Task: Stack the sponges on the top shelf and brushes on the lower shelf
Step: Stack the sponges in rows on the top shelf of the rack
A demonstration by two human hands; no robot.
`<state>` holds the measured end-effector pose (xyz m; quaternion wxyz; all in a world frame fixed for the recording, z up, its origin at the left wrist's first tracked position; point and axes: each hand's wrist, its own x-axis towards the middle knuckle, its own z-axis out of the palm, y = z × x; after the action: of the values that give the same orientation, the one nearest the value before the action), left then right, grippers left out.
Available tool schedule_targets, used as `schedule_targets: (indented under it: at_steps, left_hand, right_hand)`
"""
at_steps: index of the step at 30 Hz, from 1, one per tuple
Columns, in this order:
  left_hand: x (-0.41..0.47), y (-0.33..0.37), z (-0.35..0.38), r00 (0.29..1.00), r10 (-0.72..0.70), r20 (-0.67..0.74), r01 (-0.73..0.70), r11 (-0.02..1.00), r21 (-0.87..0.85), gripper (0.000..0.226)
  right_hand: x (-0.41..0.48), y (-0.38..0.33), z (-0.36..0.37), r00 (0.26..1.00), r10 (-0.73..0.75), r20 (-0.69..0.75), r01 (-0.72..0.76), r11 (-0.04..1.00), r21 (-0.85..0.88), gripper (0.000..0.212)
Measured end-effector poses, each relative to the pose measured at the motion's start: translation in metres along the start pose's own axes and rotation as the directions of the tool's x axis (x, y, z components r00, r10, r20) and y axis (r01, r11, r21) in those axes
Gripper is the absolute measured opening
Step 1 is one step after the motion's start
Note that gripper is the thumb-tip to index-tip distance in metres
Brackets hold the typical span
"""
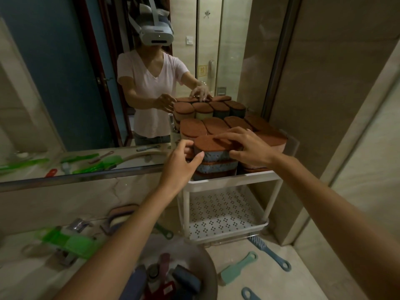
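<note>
A white two-tier rack (229,179) stands on the counter by the wall. Its top shelf carries several stacks of brown-topped sponges (218,125). Both hands hold the top sponge (211,146) of the front left stack, blue-sided with a brown top. My left hand (183,163) grips its left end with thumb and fingers. My right hand (246,146) lies over its right end, fingers curled round it. The lower shelf (218,215), perforated, holds nothing visible. Teal and blue brushes (237,268) lie on the counter in front of the rack.
A mirror (86,83) behind the counter reflects a person and the stacks. Green brushes (69,241), a tap (79,224) and more sponges (121,215) lie at the left. A metal bowl (201,256) with small items sits near the front. A wall stands close on the right.
</note>
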<state>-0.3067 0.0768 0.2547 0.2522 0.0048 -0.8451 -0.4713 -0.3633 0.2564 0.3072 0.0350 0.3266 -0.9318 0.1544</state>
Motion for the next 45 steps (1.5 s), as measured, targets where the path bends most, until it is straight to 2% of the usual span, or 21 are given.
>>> schedule_targets:
  at_steps: [4, 8, 10, 12, 15, 17, 19, 21, 25, 28, 31, 34, 36, 37, 40, 42, 45]
  left_hand:
    - [-0.002, -0.001, 0.000, 0.992, 0.125, -0.014, -0.122, 0.985, 0.123, 0.039]
    - [-0.003, 0.009, 0.004, 0.902, 0.432, -0.016, -0.394, 0.837, 0.379, 0.039]
    - [0.000, 0.015, 0.009, 0.854, 0.516, 0.068, -0.485, 0.742, 0.462, 0.041]
    - [0.004, 0.015, 0.019, 0.817, 0.549, 0.178, -0.547, 0.637, 0.543, 0.041]
    - [0.008, 0.016, 0.029, 0.809, 0.491, 0.324, -0.575, 0.547, 0.608, 0.052]
    - [0.008, 0.018, 0.031, 0.837, 0.411, 0.362, -0.545, 0.574, 0.611, 0.055]
    - [0.010, 0.015, 0.034, 0.867, 0.367, 0.338, -0.498, 0.604, 0.622, 0.053]
    - [0.007, 0.015, 0.032, 0.871, 0.363, 0.331, -0.491, 0.623, 0.609, 0.051]
    - [0.008, 0.016, 0.034, 0.864, 0.402, 0.303, -0.498, 0.597, 0.629, 0.050]
    - [0.006, 0.022, 0.038, 0.894, 0.332, 0.300, -0.447, 0.629, 0.636, 0.050]
    - [0.006, 0.028, 0.040, 0.910, 0.285, 0.300, -0.414, 0.634, 0.653, 0.050]
    - [0.006, 0.031, 0.036, 0.922, 0.244, 0.299, -0.379, 0.720, 0.581, 0.049]
    - [0.005, 0.032, 0.028, 0.932, 0.270, 0.241, -0.357, 0.795, 0.490, 0.048]
    - [0.003, 0.031, 0.022, 0.940, 0.285, 0.186, -0.339, 0.834, 0.435, 0.046]
    - [-0.012, 0.020, -0.004, 0.974, 0.225, -0.012, -0.214, 0.941, 0.263, 0.038]
    - [-0.027, 0.003, -0.023, 0.986, 0.121, -0.111, -0.093, 0.969, 0.230, 0.034]
    - [-0.051, -0.043, -0.049, 0.980, -0.111, -0.164, 0.154, 0.948, 0.278, 0.031]
  right_hand:
    - [-0.002, 0.005, 0.005, 1.000, -0.005, -0.014, 0.006, 1.000, 0.022, 0.057]
    - [-0.019, 0.017, -0.003, 0.976, 0.103, -0.194, -0.037, 0.948, 0.315, 0.061]
    - [-0.027, 0.027, -0.007, 0.959, 0.139, -0.247, -0.067, 0.959, 0.277, 0.064]
    - [-0.033, 0.037, -0.007, 0.954, 0.134, -0.267, -0.094, 0.983, 0.159, 0.067]
    - [-0.036, 0.049, -0.002, 0.965, 0.135, -0.226, -0.141, 0.990, -0.012, 0.068]
    - [-0.036, 0.055, 0.005, 0.971, 0.166, -0.172, -0.183, 0.980, -0.084, 0.063]
    - [-0.037, 0.060, 0.011, 0.968, 0.181, -0.172, -0.203, 0.971, -0.123, 0.054]
    - [-0.038, 0.062, 0.014, 0.959, 0.190, -0.209, -0.220, 0.967, -0.131, 0.052]
    - [-0.038, 0.057, 0.014, 0.946, 0.216, -0.240, -0.255, 0.956, -0.146, 0.051]
    - [-0.038, 0.055, 0.018, 0.949, 0.217, -0.231, -0.266, 0.941, -0.211, 0.050]
    - [-0.038, 0.054, 0.019, 0.948, 0.226, -0.225, -0.268, 0.947, -0.178, 0.050]
    - [-0.040, 0.049, 0.021, 0.942, 0.205, -0.266, -0.245, 0.961, -0.126, 0.050]
    - [-0.044, 0.034, 0.022, 0.924, 0.103, -0.368, -0.147, 0.985, -0.095, 0.055]
    - [-0.045, 0.023, 0.024, 0.902, 0.001, -0.431, -0.060, 0.991, -0.123, 0.052]
    - [-0.043, -0.023, 0.045, 0.806, -0.273, -0.525, 0.179, 0.958, -0.223, 0.031]
    - [-0.036, -0.056, 0.067, 0.801, -0.354, -0.483, 0.291, 0.935, -0.202, 0.029]
    - [-0.023, -0.095, 0.113, 0.848, -0.406, -0.341, 0.418, 0.907, -0.042, 0.030]
